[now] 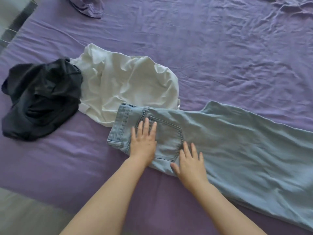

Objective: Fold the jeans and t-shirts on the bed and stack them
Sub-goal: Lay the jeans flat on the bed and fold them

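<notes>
At the left lie a crumpled black t-shirt (40, 97) and a white t-shirt (125, 85), both unfolded. The light jeans (228, 141) – already halved leg on leg, it seems – run lengthwise rightward from the waistband. Left hand (144, 141) and right hand (190, 162) press flat, fingers spread, at the waist end (the right nearer the legs), so the leg end must come leftward.

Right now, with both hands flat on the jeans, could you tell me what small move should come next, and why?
Probably slide the right hand along the legs to smooth them, the left hand pinning the waistband end. The light blue jeans lie full length, seemingly folded leg on leg, with ripples along the legs. The white t-shirt and dark t-shirt lie crumpled.
</notes>
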`<control>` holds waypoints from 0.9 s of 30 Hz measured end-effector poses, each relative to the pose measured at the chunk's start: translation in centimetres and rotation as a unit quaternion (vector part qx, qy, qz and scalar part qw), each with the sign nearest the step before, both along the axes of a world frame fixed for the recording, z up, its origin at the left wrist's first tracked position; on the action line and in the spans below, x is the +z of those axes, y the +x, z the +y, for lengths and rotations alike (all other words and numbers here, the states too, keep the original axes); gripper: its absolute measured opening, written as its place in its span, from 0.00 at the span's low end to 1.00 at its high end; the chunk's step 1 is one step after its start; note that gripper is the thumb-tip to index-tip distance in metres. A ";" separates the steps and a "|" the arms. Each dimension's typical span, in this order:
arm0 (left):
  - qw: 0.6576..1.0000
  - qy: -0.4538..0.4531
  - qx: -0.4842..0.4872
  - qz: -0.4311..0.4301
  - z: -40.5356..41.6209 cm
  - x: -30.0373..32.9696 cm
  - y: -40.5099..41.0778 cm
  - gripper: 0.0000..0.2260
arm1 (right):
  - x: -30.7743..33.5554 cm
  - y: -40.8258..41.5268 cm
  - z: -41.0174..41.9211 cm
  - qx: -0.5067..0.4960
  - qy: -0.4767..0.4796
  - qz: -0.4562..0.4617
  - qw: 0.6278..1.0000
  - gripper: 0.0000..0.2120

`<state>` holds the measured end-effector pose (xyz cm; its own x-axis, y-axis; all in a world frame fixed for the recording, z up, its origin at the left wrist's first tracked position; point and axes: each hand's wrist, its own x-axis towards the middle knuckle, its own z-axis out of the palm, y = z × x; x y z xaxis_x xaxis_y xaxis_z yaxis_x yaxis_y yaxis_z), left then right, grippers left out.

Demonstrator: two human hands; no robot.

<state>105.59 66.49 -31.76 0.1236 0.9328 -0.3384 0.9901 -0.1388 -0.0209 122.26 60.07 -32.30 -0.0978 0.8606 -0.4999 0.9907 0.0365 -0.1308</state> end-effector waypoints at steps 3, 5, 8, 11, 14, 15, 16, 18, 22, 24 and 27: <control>0.999 0.011 0.049 -0.004 2.7 0.4 -3.8 0.40 | 0.1 -2.5 0.9 -0.070 0.010 0.000 0.997 0.33; 0.994 -0.004 0.096 -0.054 3.9 0.7 -5.1 0.46 | -0.1 -3.5 1.4 -0.068 0.020 0.002 0.997 0.33; 0.986 -0.029 0.133 -0.100 4.6 0.6 -5.9 0.51 | -0.4 -5.5 2.3 -0.053 0.016 0.014 0.998 0.31; 0.982 -0.020 0.141 -0.120 4.8 0.4 -6.3 0.53 | -0.5 -7.1 3.4 -0.075 0.019 0.008 0.997 0.29; 0.969 -0.007 0.188 -0.162 5.1 0.8 -6.9 0.54 | -0.6 -7.8 3.9 -0.081 0.016 0.001 0.997 0.28; 0.957 -0.003 0.223 -0.187 5.3 1.0 -7.2 0.53 | -0.6 -7.9 4.0 -0.085 0.014 0.000 0.996 0.28; 0.942 0.000 0.262 -0.211 5.5 1.1 -7.6 0.51 | -0.6 -8.1 4.0 -0.087 0.013 -0.003 0.996 0.28; 0.907 0.003 0.337 -0.253 6.0 1.2 -8.6 0.46 | -0.6 -8.4 4.0 -0.081 0.018 -0.014 0.996 0.27; 0.843 -0.077 0.427 -0.318 6.9 1.3 -10.4 0.38 | -0.5 -8.6 4.0 -0.077 0.025 -0.009 0.997 0.28; 0.813 -0.141 0.441 -0.354 7.0 1.7 -10.8 0.37 | -0.3 -8.5 4.0 -0.078 0.023 0.006 0.997 0.28; 0.793 -0.190 0.404 -0.415 6.7 3.1 -10.7 0.33 | 0.1 -8.4 3.7 -0.071 0.019 0.025 0.997 0.28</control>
<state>94.85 73.16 -28.62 -0.1360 0.6716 -0.7284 0.4098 0.7075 0.5758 113.84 63.79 -32.17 0.0029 0.8855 -0.4647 0.9787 -0.0980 -0.1806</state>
